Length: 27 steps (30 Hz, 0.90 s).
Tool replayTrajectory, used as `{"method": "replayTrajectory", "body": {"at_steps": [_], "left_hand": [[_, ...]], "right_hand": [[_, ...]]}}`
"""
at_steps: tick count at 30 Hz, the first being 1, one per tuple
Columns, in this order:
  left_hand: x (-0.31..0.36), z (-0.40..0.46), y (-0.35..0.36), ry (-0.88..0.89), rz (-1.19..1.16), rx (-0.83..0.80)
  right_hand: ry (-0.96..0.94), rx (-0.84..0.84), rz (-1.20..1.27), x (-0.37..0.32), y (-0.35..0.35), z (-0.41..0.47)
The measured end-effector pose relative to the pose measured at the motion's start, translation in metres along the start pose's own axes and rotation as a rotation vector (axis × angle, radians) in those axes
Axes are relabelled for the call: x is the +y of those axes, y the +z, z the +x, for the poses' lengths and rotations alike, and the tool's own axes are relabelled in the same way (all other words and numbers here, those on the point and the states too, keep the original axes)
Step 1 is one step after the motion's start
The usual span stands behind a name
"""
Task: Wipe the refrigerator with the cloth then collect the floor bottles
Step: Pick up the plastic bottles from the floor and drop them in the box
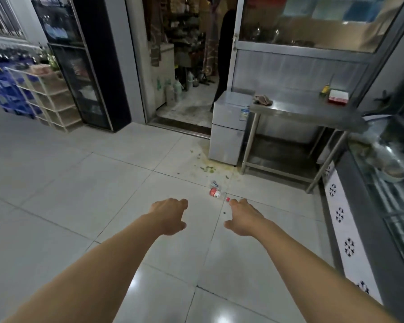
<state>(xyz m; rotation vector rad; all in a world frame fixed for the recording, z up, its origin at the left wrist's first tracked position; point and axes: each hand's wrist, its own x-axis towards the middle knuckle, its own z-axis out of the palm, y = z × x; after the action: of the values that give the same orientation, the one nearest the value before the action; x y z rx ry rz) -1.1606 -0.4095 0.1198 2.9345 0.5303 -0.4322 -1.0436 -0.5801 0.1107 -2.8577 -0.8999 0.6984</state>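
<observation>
Wiping not begun: both hands, left (170, 215) and right (244, 217), empty and loose; next fetch cloth (262, 99) from tabletop (313, 110) beside refrigerator (229, 127), bottle (218, 194) waits.

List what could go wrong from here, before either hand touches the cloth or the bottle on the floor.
1. The floor by the small refrigerator shows a stain and green scraps; stepping there might mean a slip.
2. The bottle lies on its side on smooth tile, so it may roll away when the right hand reaches for it.
3. The cloth sits on the steel table, and both hands, the left hand included, are empty; taking the bottle first would break the order.
</observation>
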Motion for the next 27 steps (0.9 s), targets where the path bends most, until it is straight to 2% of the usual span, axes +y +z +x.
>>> {"method": "replayTrajectory", "body": {"at_steps": [11,17,27], "left_hand": [[-0.086,0.227,-0.046,0.106,0.006,-0.053],[-0.13,0.35,-0.081,0.194,0.121,-0.109],[-0.142,0.523,-0.102,0.359,0.191,-0.179]], "right_hand": [[0.144,-0.003,0.09,-0.021,-0.047,0.216],[0.222,-0.022,0.176,-0.035,-0.073,0.315],[0.362,-0.053,0.229,-0.013,-0.104,0.462]]}}
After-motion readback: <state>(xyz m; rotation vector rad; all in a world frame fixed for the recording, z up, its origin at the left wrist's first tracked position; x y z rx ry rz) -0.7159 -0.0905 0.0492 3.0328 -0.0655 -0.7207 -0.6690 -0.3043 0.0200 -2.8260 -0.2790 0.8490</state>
